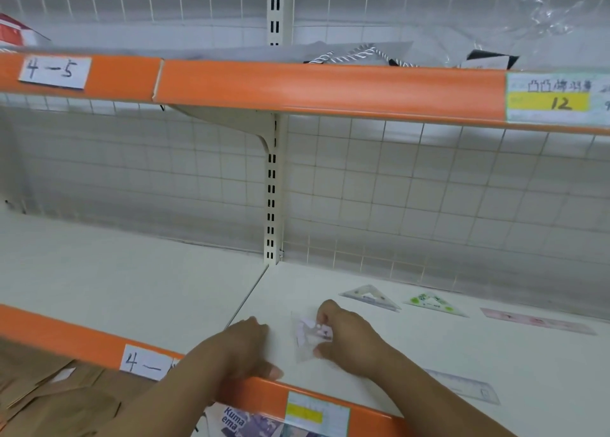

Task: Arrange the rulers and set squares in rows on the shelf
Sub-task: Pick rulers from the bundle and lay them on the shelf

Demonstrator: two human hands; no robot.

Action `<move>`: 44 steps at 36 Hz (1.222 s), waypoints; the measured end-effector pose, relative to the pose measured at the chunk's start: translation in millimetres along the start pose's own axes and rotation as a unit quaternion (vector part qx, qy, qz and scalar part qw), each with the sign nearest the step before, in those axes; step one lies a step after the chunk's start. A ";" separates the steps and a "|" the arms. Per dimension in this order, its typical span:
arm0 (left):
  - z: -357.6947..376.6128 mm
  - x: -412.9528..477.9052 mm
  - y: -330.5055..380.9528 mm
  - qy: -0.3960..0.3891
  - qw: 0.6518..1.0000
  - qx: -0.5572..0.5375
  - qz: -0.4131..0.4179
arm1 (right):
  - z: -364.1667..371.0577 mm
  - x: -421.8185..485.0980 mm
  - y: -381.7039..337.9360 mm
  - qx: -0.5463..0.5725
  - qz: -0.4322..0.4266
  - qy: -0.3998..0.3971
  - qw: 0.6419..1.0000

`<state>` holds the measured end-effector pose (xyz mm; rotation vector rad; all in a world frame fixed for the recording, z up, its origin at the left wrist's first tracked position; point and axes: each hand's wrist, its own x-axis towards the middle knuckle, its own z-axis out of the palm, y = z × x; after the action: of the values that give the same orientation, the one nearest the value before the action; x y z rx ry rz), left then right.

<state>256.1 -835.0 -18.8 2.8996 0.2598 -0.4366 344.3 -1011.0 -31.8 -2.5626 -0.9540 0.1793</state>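
While the left hand [244, 347] rests palm-down on the shelf's [198, 304] near edge, holding nothing, a small set square [308, 336] lies flat beside it, pinched by the right hand [345, 334], mid-placement. Next it wants lining up with the far clear set square [369, 296], green set square [432, 303] and pink ruler [534, 324]; its print, perhaps purple, is too blurred to read.

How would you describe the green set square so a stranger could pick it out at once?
Start at the lower white shelf, right of the slotted upright. Three items lie in a row along its back. The green set square is the middle one, between a clear set square and a pink ruler, and alone carries green print.
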 end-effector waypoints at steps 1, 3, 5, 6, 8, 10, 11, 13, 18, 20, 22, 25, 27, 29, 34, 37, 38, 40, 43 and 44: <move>0.2 0.1 -0.3 -0.001 1.000 0.003 -0.001 | 0.5 -0.2 0.5 0.011 -0.012 0.024 1.000; 0.9 1.0 -1.3 -0.003 1.000 0.008 -0.004 | 1.5 -0.3 2.5 0.002 -0.033 0.071 0.997; 1.5 2.1 -2.3 -0.003 1.000 0.010 -0.007 | 3.5 -0.7 6.9 -0.019 -0.058 0.097 0.993; 1.3 2.1 -2.0 -0.004 1.000 0.011 -0.008 | 4.3 -1.1 9.3 -0.025 -0.072 0.101 0.992; 0.3 1.7 -1.0 -0.005 1.000 0.014 -0.009 | 7.6 -1.0 15.5 -0.044 -0.108 0.094 0.989; -0.9 1.2 0.1 -0.005 1.000 0.018 -0.007 | 10.3 -1.2 19.6 -0.082 -0.135 0.068 0.985; -1.5 0.8 0.4 -0.004 1.000 0.021 -0.006 | 10.5 -1.7 20.3 -0.094 -0.141 0.057 0.984; -1.5 0.6 0.5 -0.004 1.000 0.022 -0.005 | 10.9 -1.5 21.7 -0.104 -0.143 0.040 0.984; -0.1 2.2 -1.4 -0.001 1.000 0.007 -0.001 | 9.0 -1.8 22.6 -0.090 -0.149 0.019 0.985; 0.2 2.2 -2.2 0.000 1.000 0.005 -0.001 | 9.6 -1.9 24.4 -0.089 -0.153 0.031 0.984; 1.1 2.8 -2.9 -0.001 1.000 0.001 -0.002 | 11.7 -1.9 25.6 -0.094 -0.156 0.033 0.983; 1.9 4.1 -3.3 0.000 1.000 0.002 -0.003 | 14.5 1.0 25.3 -0.103 -0.141 0.030 0.984; 1.8 4.2 -2.7 -0.001 1.000 0.010 -0.002 | 15.8 5.1 24.8 -0.120 -0.121 0.035 0.985; 1.5 3.4 -2.1 -0.002 1.000 0.013 -0.003 | 18.8 10.1 25.9 -0.127 -0.102 0.040 0.986; 1.4 2.9 -2.2 0.005 1.000 0.006 -0.004 | 26.3 20.5 25.3 -0.158 -0.080 0.058 0.983; 0.9 2.4 -2.0 0.003 1.000 0.004 -0.003 | 29.7 25.1 23.0 -0.173 -0.069 0.055 0.981; 0.8 2.3 -2.1 0.003 1.000 0.004 -0.002 | 30.8 26.9 23.3 -0.175 -0.066 0.055 0.981; 1.0 2.7 -2.4 0.000 1.000 0.006 -0.004 | 31.7 29.6 23.0 -0.178 -0.060 0.055 0.981; 1.3 4.9 -3.1 -0.001 1.000 0.012 -0.009 | 31.6 33.2 22.6 -0.178 -0.054 0.048 0.981; 1.0 5.2 -2.9 -0.001 1.000 0.014 -0.009 | 31.1 34.2 22.2 -0.179 -0.053 0.046 0.981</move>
<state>260.2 -831.7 -21.9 2.9256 0.2832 -0.4508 375.7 -994.0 -68.6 -2.8005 -1.1736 -0.1547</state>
